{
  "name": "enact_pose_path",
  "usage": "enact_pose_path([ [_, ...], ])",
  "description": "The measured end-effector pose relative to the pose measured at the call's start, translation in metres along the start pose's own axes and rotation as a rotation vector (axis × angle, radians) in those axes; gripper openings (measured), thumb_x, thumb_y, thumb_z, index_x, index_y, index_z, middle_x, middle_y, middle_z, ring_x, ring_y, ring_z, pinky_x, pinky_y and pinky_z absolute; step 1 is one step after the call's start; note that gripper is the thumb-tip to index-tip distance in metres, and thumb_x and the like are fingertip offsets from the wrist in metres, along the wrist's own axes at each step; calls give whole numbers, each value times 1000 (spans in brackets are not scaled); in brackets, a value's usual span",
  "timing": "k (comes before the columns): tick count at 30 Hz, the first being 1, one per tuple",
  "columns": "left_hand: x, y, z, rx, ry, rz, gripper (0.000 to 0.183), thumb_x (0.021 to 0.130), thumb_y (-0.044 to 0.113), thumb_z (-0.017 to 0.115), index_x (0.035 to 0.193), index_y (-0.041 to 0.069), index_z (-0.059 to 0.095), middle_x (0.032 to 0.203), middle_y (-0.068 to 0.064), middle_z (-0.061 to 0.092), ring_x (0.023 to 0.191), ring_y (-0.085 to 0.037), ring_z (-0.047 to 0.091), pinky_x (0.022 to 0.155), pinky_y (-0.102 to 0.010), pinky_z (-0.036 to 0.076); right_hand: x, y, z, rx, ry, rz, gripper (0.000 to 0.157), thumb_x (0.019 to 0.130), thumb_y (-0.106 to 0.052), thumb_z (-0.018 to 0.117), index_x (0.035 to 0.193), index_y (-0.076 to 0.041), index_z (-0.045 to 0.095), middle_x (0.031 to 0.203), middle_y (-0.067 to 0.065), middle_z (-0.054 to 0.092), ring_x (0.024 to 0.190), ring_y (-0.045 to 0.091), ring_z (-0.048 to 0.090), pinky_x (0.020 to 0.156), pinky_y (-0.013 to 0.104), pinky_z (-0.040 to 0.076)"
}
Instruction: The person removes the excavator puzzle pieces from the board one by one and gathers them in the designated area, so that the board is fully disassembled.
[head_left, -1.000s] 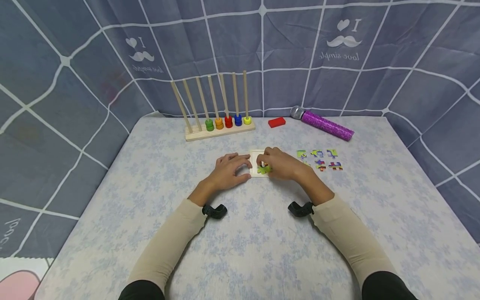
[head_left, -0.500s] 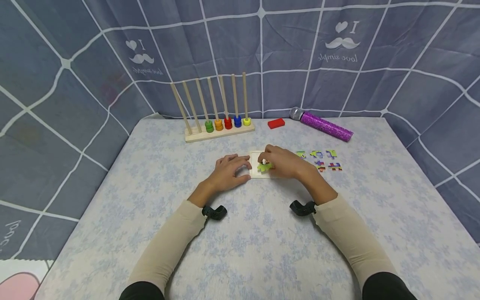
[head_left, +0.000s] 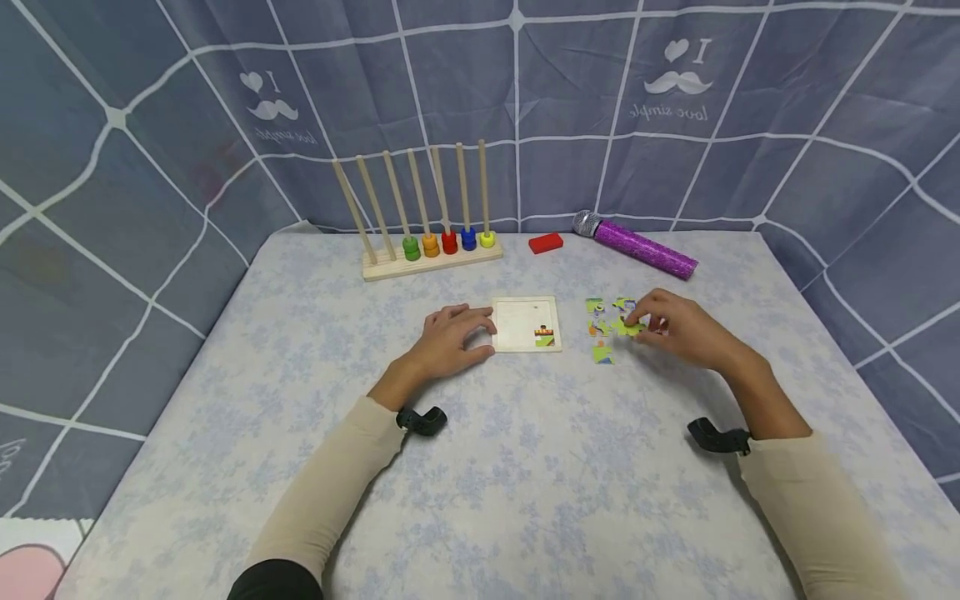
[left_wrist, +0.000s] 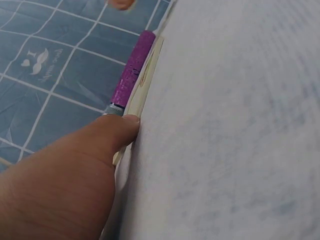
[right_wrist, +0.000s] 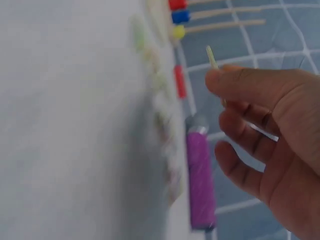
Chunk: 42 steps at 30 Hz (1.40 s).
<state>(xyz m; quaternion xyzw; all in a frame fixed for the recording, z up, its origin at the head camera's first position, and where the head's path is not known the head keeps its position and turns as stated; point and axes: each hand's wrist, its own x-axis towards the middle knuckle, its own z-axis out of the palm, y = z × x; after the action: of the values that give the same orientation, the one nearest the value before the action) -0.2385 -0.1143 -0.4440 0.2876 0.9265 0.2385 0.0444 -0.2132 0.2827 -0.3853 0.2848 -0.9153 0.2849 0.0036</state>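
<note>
In the head view, a square wooden puzzle tray [head_left: 517,327] lies on the table, one printed piece [head_left: 544,336] in its lower right corner. My left hand [head_left: 452,340] rests at its left edge, index finger and thumb at the corners; the left wrist view shows the thumb [left_wrist: 125,129] against the tray's side. To the right, my right hand [head_left: 686,329] pinches a green puzzle piece [head_left: 628,327] above the loose pieces. The right wrist view shows that piece edge-on [right_wrist: 212,57], between thumb and index finger, off the table. Other loose puzzle pieces [head_left: 602,353] are partly hidden by the hand.
At the back stands a wooden peg rack [head_left: 432,265] with coloured rings. A red block [head_left: 545,243] and a purple glitter microphone [head_left: 645,249] lie to its right. Behind the table [head_left: 540,483] hangs a grey-blue checked curtain [head_left: 570,108].
My right hand has moved right from the tray to over the loose pieces, carrying the green piece out of the tray. My left hand stays at the tray's left edge.
</note>
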Motion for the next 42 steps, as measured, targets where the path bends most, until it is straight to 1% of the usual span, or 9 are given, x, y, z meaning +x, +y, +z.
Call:
enact_pose_path([
  [5, 0, -4, 0, 6, 11, 6, 26, 99, 41, 64, 121, 27, 62, 159, 2, 40, 146, -33, 26, 109, -60, 16, -24, 20, 14, 124, -12, 8, 21, 86, 3, 78, 105, -7, 76, 108, 4, 64, 89, 19, 58, 75, 29, 52],
  [9, 0, -5, 0, -4, 7, 7, 26, 99, 41, 64, 122, 27, 62, 159, 2, 39, 146, -33, 25, 110, -60, 15, -28, 27, 22, 187, -60, 23, 18, 89, 1, 77, 103, -10, 76, 110, 4, 65, 95, 19, 59, 75, 25, 49],
  [12, 1, -4, 0, -11, 5, 9, 26, 100, 41, 63, 122, 27, 62, 159, 2, 39, 147, -33, 25, 110, -60, 15, -29, 29, 23, 218, -61, 28, 19, 88, 3, 76, 102, -9, 76, 109, 5, 65, 93, 19, 59, 74, 24, 49],
  [19, 2, -2, -2, -9, 15, 10, 26, 100, 41, 64, 122, 27, 63, 159, 1, 39, 146, -33, 26, 110, -60, 14, -29, 30, 22, 183, -49, 57, 18, 89, 5, 74, 102, -8, 76, 109, 6, 64, 88, 17, 56, 71, 26, 46],
  [23, 2, -2, -1, -7, 8, 14, 27, 100, 42, 63, 122, 27, 62, 159, 1, 39, 146, -34, 25, 110, -61, 14, -30, 31, 22, 172, -51, 72, 17, 90, 7, 72, 101, -6, 76, 109, 7, 63, 92, 18, 59, 75, 25, 49],
  [26, 1, -2, -1, -15, 6, 15, 26, 100, 41, 64, 122, 27, 62, 159, 1, 39, 147, -34, 25, 110, -61, 14, -31, 31, 24, 157, -45, 64, 17, 90, 7, 72, 100, -6, 76, 109, 7, 63, 92, 17, 60, 76, 25, 49],
  [32, -2, -3, -1, -18, 9, 10, 26, 100, 41, 63, 121, 27, 62, 159, 1, 39, 147, -34, 25, 110, -60, 15, -28, 30, 24, 119, -42, 31, 17, 89, 7, 73, 98, -8, 75, 107, 8, 63, 81, 17, 53, 69, 28, 46],
  [38, -2, -2, -1, -25, 6, 3, 27, 99, 41, 64, 122, 27, 63, 159, 1, 39, 147, -35, 25, 109, -61, 15, -26, 21, 15, 131, -87, 91, 21, 91, 1, 74, 110, -4, 69, 111, 10, 58, 90, 21, 58, 78, 30, 51],
  [42, 1, -2, -1, -17, 4, 6, 27, 99, 42, 64, 122, 27, 62, 159, 2, 39, 147, -34, 24, 110, -60, 14, -18, 12, 7, 90, -117, 94, 24, 94, -5, 72, 117, -1, 65, 114, 12, 61, 96, 25, 59, 82, 40, 51],
])
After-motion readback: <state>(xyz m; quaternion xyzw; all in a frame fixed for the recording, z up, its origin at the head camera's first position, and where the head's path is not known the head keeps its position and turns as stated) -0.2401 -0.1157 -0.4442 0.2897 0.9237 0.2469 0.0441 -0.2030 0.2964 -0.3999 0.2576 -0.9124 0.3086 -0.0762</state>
